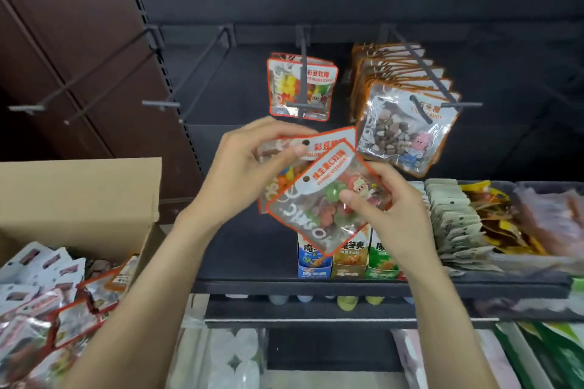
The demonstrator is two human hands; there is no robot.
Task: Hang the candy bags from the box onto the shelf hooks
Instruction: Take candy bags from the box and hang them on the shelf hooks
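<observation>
Two candy bags are overlapping in front of the shelf: the front bag (319, 208) is being pinched by the right hand (388, 215), the rear bag (328, 144) by the left hand (243, 167). Above them, one hung bag (300, 88) is dangling from a hook (303, 50); the box (79, 196) is sitting left.

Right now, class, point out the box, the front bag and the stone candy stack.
box (79, 193), head view, its brown flap.
front bag (319, 218), head view, its clear middle.
stone candy stack (395, 133), head view, front bag's window.
</observation>
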